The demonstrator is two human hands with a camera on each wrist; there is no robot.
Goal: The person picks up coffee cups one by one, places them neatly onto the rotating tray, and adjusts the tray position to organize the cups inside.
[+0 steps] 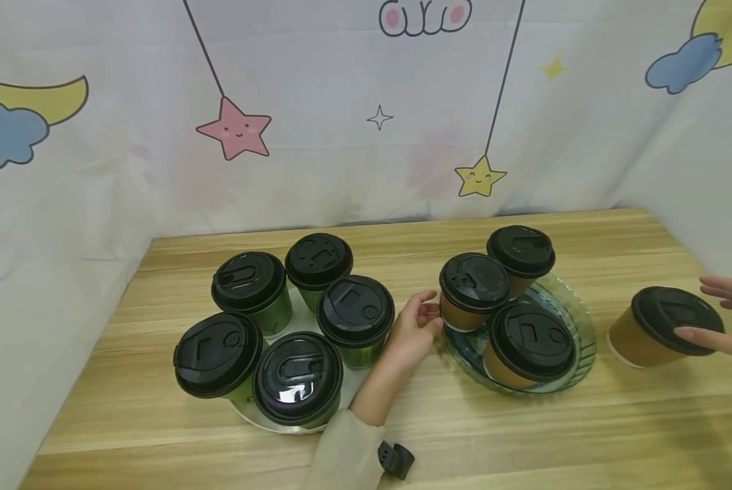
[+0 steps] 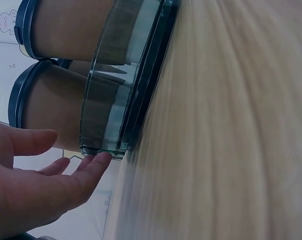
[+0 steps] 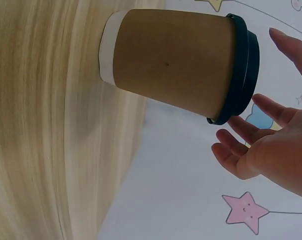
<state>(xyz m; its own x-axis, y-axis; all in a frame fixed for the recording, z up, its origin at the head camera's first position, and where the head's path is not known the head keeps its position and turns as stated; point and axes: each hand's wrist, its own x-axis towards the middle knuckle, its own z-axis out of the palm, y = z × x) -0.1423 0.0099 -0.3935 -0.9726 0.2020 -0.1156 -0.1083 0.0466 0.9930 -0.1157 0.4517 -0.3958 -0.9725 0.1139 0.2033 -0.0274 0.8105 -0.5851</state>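
My left hand (image 1: 413,328) reaches to the left rim of a clear glass dish (image 1: 583,327), its fingers loosely bent and fingertips right at the rim in the left wrist view. In the dish stand three brown paper cups with black lids: a left one (image 1: 460,314), a back one (image 1: 521,250) and a front one (image 1: 506,364). On the right, another brown paper cup (image 3: 173,60) with a black lid stands on the table. Around its lid, my right hand (image 3: 283,135) spreads thumb and fingers, holding nothing.
Left of my left arm, several green cups with black lids (image 1: 298,378) crowd a white plate (image 1: 261,420). A small black object (image 1: 396,460) shows beside my left sleeve (image 1: 347,452). A printed curtain (image 1: 316,170) hangs behind the wooden table (image 1: 464,449).
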